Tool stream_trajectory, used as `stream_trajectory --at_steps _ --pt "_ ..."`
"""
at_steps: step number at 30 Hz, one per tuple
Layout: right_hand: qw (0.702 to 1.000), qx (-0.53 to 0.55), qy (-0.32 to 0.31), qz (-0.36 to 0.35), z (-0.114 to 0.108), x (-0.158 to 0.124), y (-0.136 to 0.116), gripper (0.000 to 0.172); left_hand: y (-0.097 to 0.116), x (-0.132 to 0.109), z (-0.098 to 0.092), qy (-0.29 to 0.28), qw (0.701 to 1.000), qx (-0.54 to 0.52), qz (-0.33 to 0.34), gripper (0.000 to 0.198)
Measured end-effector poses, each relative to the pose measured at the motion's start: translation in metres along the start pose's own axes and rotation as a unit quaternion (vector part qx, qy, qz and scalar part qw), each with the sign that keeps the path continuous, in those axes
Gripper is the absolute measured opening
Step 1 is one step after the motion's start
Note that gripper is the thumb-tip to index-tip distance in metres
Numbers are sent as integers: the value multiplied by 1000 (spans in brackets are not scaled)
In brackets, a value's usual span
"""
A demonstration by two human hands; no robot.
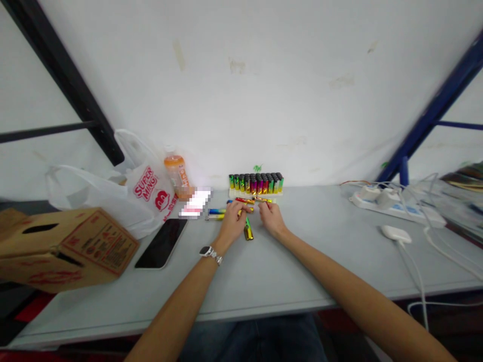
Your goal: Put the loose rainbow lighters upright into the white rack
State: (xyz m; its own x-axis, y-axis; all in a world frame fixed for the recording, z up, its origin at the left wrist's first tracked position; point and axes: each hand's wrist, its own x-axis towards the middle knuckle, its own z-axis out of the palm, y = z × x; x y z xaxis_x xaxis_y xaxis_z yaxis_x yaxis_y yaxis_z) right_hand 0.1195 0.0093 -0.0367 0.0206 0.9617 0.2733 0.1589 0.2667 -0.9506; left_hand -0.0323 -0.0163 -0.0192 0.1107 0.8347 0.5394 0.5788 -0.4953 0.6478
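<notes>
My right hand is closed, with a thin gold tube sticking out between its fingertips. Beside it, my left hand bends its fingers over several loose shiny tubes; what it grips, if anything, is hidden. A red and gold tube lies just beyond its fingers. Blue and yellow tubes lie to its left, and a green and gold tube lies on the table below it. Behind both hands, a white tray holds rows of upright metallic tubes with black tops.
On the left are a cardboard box, a white plastic bag, an orange-capped bottle, a dark phone and a pixelated bright patch. A power strip, white adapter and cables lie right. A wall backs the table.
</notes>
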Motion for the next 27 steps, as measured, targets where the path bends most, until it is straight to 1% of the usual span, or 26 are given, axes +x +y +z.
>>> stream_trajectory --at_steps 3,8,12,18,24,25,27 --pt "1000 -6 4 -15 -1 -3 -4 38 0 0 -1 -1 1000 0 -4 23" --pt "998 38 -50 -11 -3 -9 -11 56 -1 0 -1 -10 1000 3 -1 23" --pt "997 45 -54 -10 -4 -10 -10 61 -1 0 -1 -17 1000 0 -1 23" --pt "998 42 -53 -18 -4 -10 -9 57 1 0 -2 -20 1000 0 -10 23" --pt "997 -48 1 -55 -1 -8 -15 41 -1 -1 -2 -18 1000 -3 -9 23" --pt "996 -59 2 -59 -1 -8 -17 41 0 -1 -1 -15 1000 -7 -12 21" --pt "996 -66 -19 -64 -2 -10 -19 43 1 -1 -1 -9 999 -32 -22 17"
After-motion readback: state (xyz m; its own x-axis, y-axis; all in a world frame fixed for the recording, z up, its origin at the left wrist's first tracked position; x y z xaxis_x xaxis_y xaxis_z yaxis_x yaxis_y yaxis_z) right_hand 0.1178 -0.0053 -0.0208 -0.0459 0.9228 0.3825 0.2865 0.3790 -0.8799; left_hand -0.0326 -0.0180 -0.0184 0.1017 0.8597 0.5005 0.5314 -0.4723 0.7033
